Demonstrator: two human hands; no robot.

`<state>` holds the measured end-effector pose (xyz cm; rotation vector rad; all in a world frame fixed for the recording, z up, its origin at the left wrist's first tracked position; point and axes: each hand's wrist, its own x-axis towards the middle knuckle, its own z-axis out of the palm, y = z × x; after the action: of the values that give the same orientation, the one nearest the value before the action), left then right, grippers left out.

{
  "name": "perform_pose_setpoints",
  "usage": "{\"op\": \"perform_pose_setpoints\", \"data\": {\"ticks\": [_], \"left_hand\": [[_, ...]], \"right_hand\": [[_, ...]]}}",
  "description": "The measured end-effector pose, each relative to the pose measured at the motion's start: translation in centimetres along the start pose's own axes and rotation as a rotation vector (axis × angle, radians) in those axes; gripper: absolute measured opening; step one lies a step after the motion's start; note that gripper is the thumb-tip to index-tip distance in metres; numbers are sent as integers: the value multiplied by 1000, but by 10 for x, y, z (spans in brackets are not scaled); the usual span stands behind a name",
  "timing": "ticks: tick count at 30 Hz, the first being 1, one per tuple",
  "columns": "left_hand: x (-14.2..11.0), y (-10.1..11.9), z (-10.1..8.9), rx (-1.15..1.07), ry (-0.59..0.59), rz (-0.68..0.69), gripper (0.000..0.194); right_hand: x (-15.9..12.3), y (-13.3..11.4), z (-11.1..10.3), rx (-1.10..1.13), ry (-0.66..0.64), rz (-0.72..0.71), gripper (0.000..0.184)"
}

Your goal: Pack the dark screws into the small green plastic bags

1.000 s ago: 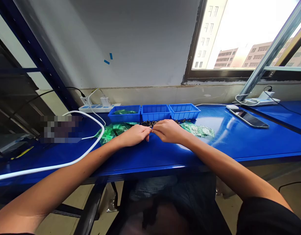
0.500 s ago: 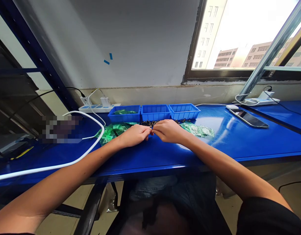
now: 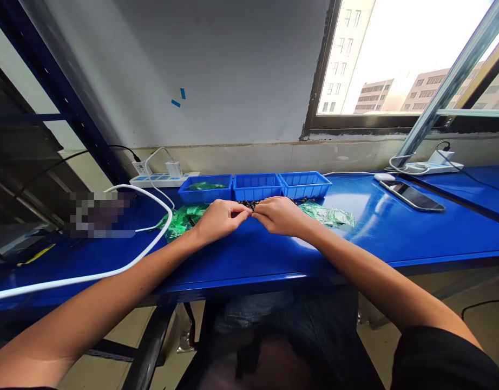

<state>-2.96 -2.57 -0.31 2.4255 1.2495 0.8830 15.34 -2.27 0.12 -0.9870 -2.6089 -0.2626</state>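
My left hand (image 3: 221, 219) and my right hand (image 3: 278, 215) meet fingertip to fingertip over the blue table. Both are pinched closed; anything between the fingers is too small or hidden to name. Just behind them lies a row of small dark and brass-coloured parts (image 3: 249, 204), partly covered by my hands. To the left of my left hand is a heap of green plastic bags (image 3: 178, 223). More green and clear bags (image 3: 328, 214) lie to the right of my right hand.
Three blue bins stand at the back: the left bin (image 3: 184, 193) with green bags in it, the middle bin (image 3: 257, 193) and the right bin (image 3: 308, 192). A white cable (image 3: 152, 245) crosses the left side. Right of the bins lie a phone (image 3: 412, 196) and a power strip (image 3: 428, 169).
My left hand has turned and risen slightly, with its thumb and index finger now showing in a pinch. My right hand stays almost in place.
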Motion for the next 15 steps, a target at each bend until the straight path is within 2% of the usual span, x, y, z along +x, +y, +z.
{"op": "perform_pose_setpoints", "data": {"ticks": [5,11,15], "left_hand": [[0,0,0,-32,40,-10,33],[0,7,-2,39,-101,58,38],[0,8,-2,74,-96,71,39]], "right_hand": [[0,1,2,11,14,-12,27],[0,0,0,17,12,-15,26],[0,-1,-1,7,-5,-9,27]]}}
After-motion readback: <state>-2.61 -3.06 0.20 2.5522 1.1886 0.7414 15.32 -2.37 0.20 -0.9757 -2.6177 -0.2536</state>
